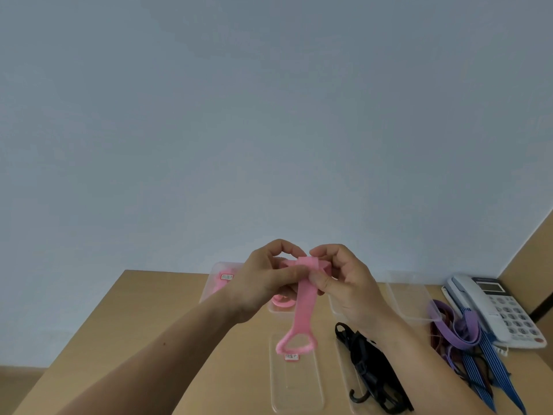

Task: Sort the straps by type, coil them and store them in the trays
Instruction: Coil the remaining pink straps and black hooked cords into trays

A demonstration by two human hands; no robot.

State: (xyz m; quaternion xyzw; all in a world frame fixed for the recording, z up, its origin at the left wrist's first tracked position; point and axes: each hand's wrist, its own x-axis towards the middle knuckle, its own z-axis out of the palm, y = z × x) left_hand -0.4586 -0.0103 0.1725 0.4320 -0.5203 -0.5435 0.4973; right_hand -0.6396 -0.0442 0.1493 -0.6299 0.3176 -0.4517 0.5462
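1. Table [143, 319] carries the sorting, one type per spot
2. Loose purple and blue straps [466, 330] heaped right beside phone [502, 307], likely waiting their turn
3. Black hooked straps [371, 366] near right, kept apart
4. Near middle tray [299, 390] under the work
5. Left hand [260, 283], right hand [350, 283] raised, fingers pinching top of pink strap [302, 304] to roll it, loop end hanging over the tray

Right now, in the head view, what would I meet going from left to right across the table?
Far-left clear tray → hanging pink strap → black hooked strap → purple strap → telephone. The blue straps overlap the purple one and the telephone, so I omit them.
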